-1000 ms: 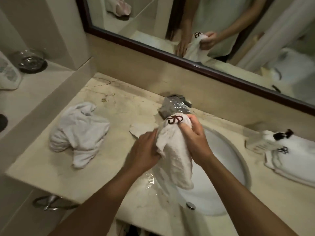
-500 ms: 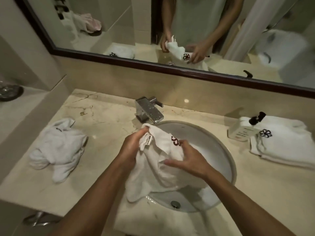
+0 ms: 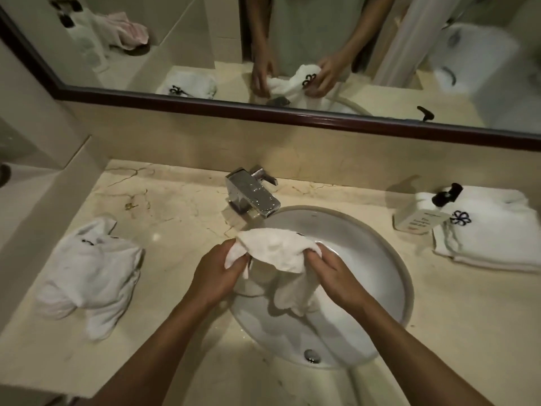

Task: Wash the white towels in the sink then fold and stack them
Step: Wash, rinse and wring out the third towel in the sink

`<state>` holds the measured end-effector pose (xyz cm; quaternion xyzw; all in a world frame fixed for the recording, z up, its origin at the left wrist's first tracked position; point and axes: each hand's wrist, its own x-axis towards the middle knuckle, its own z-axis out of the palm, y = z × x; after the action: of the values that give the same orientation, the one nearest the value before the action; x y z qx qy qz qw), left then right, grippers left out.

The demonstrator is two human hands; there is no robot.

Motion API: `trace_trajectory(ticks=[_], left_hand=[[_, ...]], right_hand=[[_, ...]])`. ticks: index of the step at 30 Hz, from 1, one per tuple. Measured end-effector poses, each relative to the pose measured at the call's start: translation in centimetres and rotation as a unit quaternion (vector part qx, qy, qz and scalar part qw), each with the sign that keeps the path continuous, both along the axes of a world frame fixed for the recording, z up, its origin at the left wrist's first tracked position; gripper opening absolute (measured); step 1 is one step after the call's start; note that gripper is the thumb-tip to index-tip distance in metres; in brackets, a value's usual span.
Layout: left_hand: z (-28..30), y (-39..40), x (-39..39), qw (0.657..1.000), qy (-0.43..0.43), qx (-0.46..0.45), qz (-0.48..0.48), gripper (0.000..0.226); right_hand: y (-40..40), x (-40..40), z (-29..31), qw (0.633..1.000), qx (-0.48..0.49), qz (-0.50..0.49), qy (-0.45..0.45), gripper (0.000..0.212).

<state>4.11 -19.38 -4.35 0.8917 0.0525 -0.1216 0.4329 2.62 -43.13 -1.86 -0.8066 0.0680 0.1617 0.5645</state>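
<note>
A wet white towel (image 3: 278, 253) is stretched between my two hands over the left part of the round white sink (image 3: 380, 276). My left hand (image 3: 218, 273) grips its left end at the sink's rim. My right hand (image 3: 330, 273) grips the right end, and the rest of the cloth hangs down into the basin. A crumpled white towel (image 3: 87, 273) lies on the counter to the left. A folded white towel with a black flower mark (image 3: 491, 230) lies on the counter at the right.
A chrome faucet (image 3: 251, 194) stands behind the sink. A white soap bottle with a black pump (image 3: 421, 218) sits against the folded towel. The beige marble counter (image 3: 181, 206) ends at a wall ledge on the left. A framed mirror (image 3: 263, 108) runs along the back.
The towel went from held upright and bunched near the faucet to spread sideways between both hands, lower over the basin. The view has swung right, centring the sink.
</note>
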Motion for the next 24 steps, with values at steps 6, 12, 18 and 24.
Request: trace_trajectory(ticks=[6, 12, 18, 24], left_hand=[[-1.9, -6.1, -2.3, 0.932, 0.112, -0.174, 0.297, 0.071], [-0.8, -10.0, -2.1, 0.874, 0.298, -0.359, 0.139, 0.051], [-1.0, -10.4, -2.4, 0.826, 0.265, -0.436, 0.242, 0.023], [0.3, -11.7, -4.0, 0.737, 0.43, -0.49, 0.18, 0.039]], right_hand=[[1.4, -0.8, -0.1, 0.931, 0.271, -0.208, 0.127, 0.046], [0.7, -2.4, -1.5, 0.883, 0.338, -0.239, 0.22, 0.077], [-0.6, -3.6, -2.3, 0.932, 0.23, -0.259, 0.108, 0.028], [-2.3, -5.0, -2.9, 0.768, 0.534, -0.327, 0.136, 0.049]])
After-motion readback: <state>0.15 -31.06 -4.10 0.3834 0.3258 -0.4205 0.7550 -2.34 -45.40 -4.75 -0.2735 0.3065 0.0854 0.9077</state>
